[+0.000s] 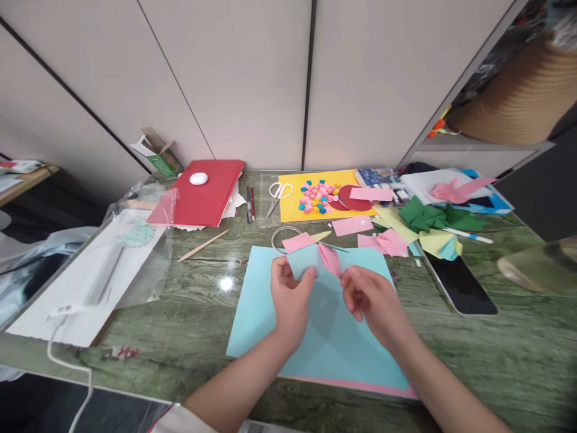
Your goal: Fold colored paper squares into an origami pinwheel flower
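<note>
My left hand (pixel 291 294) is closed on a piece of light blue paper (pixel 305 261), its thumb pressed flat against the front. A folded pink paper strip (pixel 330 259) meets the blue piece at its right side; whether the two are joined, I cannot tell. The fingertips of my right hand (pixel 370 299) pinch the lower tip of that pink strip. Both hands are above a large light blue sheet (pixel 331 337) lying on the table, with a pink edge showing beneath it. Just behind the held paper are a pink paper piece (pixel 297 242) and a roll of clear tape (pixel 280 233).
Scissors (pixel 278 195) lie beside a yellow sheet (pixel 288 207) with several small coloured balls. Green paper leaves (pixel 424 215) and a phone (pixel 460 282) are at right, near a clear cup (pixel 536 264). A red folder (pixel 202 195) and a wooden stick (pixel 202 245) are at left.
</note>
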